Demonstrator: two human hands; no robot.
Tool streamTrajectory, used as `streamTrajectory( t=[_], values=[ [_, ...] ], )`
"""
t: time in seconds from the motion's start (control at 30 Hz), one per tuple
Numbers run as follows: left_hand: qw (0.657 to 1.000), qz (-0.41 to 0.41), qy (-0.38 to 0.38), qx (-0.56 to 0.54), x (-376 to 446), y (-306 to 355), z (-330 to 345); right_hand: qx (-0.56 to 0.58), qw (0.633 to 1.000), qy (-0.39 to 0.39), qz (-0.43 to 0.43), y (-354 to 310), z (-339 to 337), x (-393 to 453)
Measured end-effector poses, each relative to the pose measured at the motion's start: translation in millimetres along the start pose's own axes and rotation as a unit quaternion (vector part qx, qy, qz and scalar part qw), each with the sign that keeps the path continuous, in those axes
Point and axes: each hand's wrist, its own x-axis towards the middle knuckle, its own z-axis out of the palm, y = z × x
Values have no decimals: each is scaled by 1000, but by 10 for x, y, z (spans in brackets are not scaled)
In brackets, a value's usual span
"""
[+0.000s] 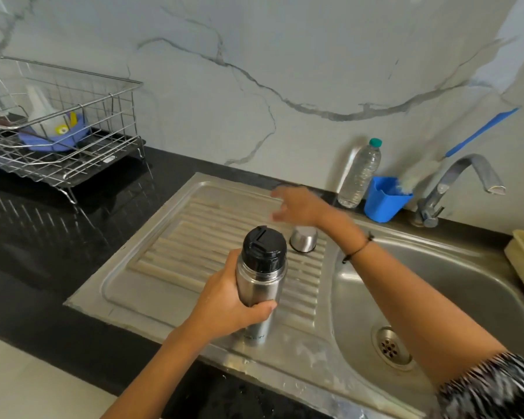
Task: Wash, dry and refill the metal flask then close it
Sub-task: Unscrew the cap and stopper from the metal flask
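Observation:
A steel flask with a black stopper screwed in its mouth stands over the ribbed draining board. My left hand grips its body from the left. The flask's steel cup lid sits upside down on the draining board just behind it. My right hand hovers above and behind that lid, blurred, fingers spread and holding nothing.
The sink bowl lies to the right, with the tap behind it. A clear water bottle and a blue tub holding a bottle brush stand by the wall. A wire dish rack sits far left on the black counter.

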Motion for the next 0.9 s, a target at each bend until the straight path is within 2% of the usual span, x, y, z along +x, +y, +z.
streamTrajectory(
  t=[0.07,0.1,0.2,0.3,0.57,0.73,0.9],
  values=[
    [1000,2,5,6,1,4,0,-11,997,58,-53,-423,-317,-312],
    [1000,2,7,10,3,8,-3,-27,996,52,-72,-633,-438,-511],
    [1000,8,1,20,1,-5,-3,-204,976,-5,-76,-1088,-537,-1037],
    [999,-1,0,41,10,-34,-6,-317,945,31,-69,-1197,-357,-1173],
    [998,6,-10,60,11,-16,-59,-202,973,57,-99,-1056,-178,-1110],
    [998,10,-23,60,19,28,-109,-199,971,77,-107,-992,-117,-1135],
    [997,11,-42,58,46,-1,-143,-217,957,84,-174,-912,-138,-1146]
  ],
)
